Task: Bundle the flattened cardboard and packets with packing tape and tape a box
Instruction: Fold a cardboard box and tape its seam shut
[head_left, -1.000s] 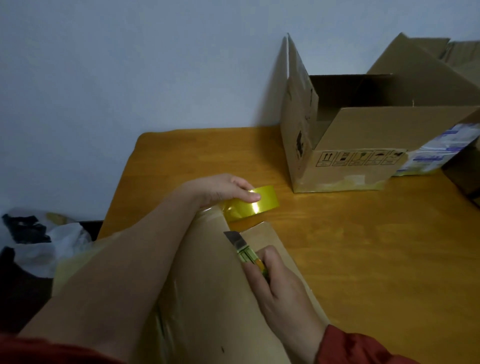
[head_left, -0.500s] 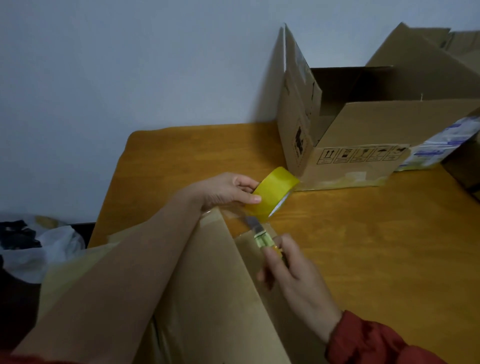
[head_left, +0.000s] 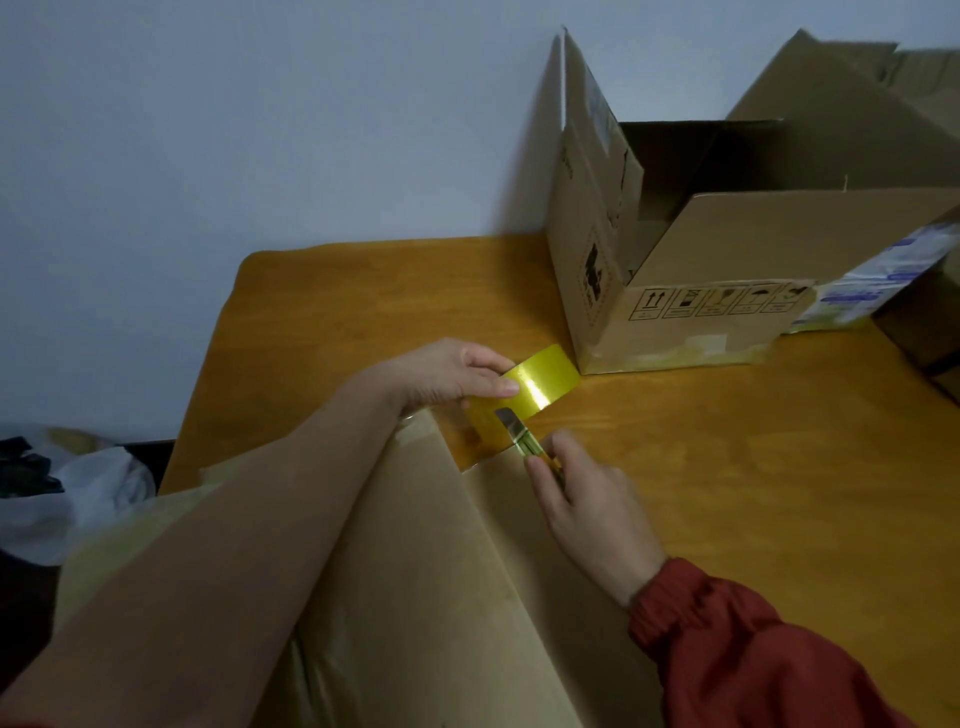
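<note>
"Cutting that close to your own thumb?"
"Close, yes. My left hand (head_left: 457, 379) pinches the yellow packing tape roll (head_left: 540, 379) just past the far edge of the flattened cardboard (head_left: 441, 571) on the wooden table (head_left: 727, 467). The utility knife (head_left: 524, 436) blade meets the pulled strip, and my right hand (head_left: 587, 499) grips its handle."
"What could slip?"
"If the strip slackens, the blade may skid toward my left fingers, or the tape may tear ragged. The open box (head_left: 727, 270) stands at right, flaps up."
</note>
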